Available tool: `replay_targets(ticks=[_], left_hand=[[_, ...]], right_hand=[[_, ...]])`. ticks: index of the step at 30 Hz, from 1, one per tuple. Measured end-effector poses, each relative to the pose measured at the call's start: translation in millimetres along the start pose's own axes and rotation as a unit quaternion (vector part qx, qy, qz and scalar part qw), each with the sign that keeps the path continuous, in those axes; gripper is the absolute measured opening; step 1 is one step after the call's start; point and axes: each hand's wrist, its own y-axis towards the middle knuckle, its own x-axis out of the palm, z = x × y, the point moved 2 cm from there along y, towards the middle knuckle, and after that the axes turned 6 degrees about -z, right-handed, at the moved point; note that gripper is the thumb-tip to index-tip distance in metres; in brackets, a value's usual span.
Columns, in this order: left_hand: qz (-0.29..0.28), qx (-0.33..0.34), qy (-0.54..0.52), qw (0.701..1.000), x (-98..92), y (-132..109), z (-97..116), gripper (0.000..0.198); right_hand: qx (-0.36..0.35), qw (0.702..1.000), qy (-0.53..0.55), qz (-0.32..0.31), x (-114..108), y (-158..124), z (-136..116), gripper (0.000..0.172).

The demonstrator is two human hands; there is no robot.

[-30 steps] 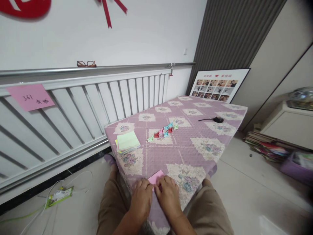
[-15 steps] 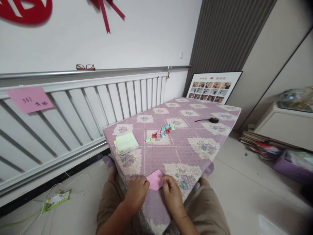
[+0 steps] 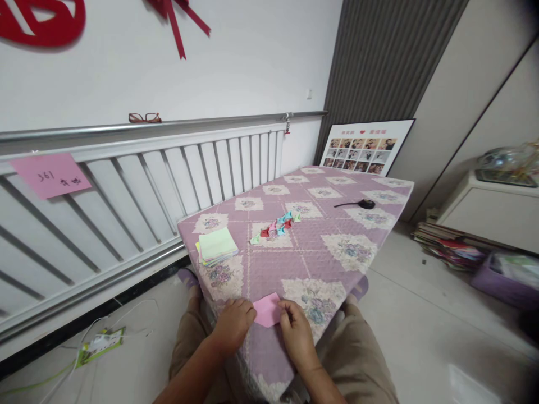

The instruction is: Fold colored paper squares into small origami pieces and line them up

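Observation:
A pink sheet of folded paper [image 3: 266, 310] lies at the near end of the table, between my two hands. My left hand [image 3: 234, 325] rests on the cloth with its fingers closed over the paper's left edge. On the other side, my right hand [image 3: 295, 326] pinches the paper's right corner between thumb and forefinger. Farther up the table stand several small folded paper pieces [image 3: 281, 224] in red, pink, blue and green. A stack of coloured paper squares [image 3: 218, 246], pale green on top, sits near the left edge.
A purple floral tablecloth [image 3: 278, 264] covers the table. Toward the far right lies a black round item with a strap [image 3: 366, 204]. A white radiator [image 3: 210, 168] runs along the left, with glasses [image 3: 145, 118] on its pipe. On the floor is a power strip [image 3: 101, 347].
The view has shifted slightly. Both hands remain at the pink paper's two sides, and its outline has changed a little near the right corner.

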Motion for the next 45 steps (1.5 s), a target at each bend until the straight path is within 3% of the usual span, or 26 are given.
replay_targets(ticks=[8, 13, 17, 20, 27, 32, 38, 45], left_hand=[[-0.025, 0.022, -0.005, 0.999, -7.8, 9, -11, 0.016], [-0.018, -0.010, -0.030, 0.999, -9.1, 5, 0, 0.015], [0.004, -0.045, -0.073, 0.996, -3.7, -3, 13, 0.030], [0.023, -0.076, -0.113, 0.990, 2.5, -6, 16, 0.028], [0.073, -0.035, -0.133, 0.988, 11.9, -5, 12, 0.017], [0.117, -0.037, -0.153, 0.981, 19.3, -6, 12, 0.018], [0.122, -0.074, -0.158, 0.977, 22.1, -7, 10, 0.021], [0.125, -0.093, -0.121, 0.980, 11.2, 2, -1, 0.024]], right_hand=[[0.017, 1.000, 0.026, -0.007, -1, -2, 2, 0.020], [0.029, 0.998, 0.046, -0.013, -1, -2, 3, 0.021], [0.040, 0.997, 0.066, -0.024, -3, -2, 3, 0.020], [0.040, 0.995, 0.082, -0.045, -5, -1, 4, 0.019], [0.037, 0.991, 0.102, -0.080, -16, -1, 6, 0.020], [-0.089, 0.986, -0.006, -0.144, -11, -5, -4, 0.039], [-0.134, 0.972, -0.126, -0.149, 2, -9, -11, 0.017], [-0.147, 0.968, -0.156, -0.131, 0, -9, -18, 0.011]])
